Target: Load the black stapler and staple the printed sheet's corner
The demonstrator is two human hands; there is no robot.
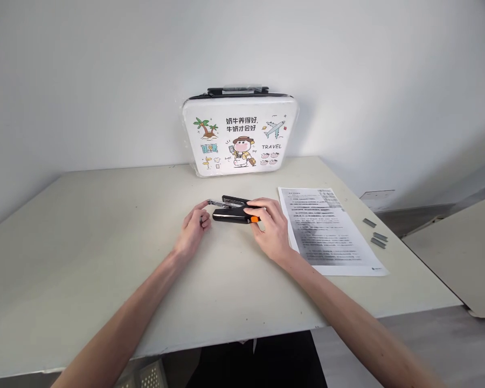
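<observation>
A black stapler (231,215) with an orange part at its rear lies opened up over the middle of the table. My right hand (271,229) is closed around its rear end, fingers over the top and thumb below. From the opened body the metal magazine part points left. My left hand (194,226) touches that metal end with its outstretched index finger. Its other fingers are curled, and a small dark grey piece (202,220) shows between them. Whether that piece is a strip of staples I cannot tell.
A printed sheet of paper (327,237) lies right of my right hand. Beyond it, near the table's right edge, are several grey staple strips (379,243). A white carrying case (242,134) with cartoon prints stands against the wall. The pale table (105,226) ends close to my body.
</observation>
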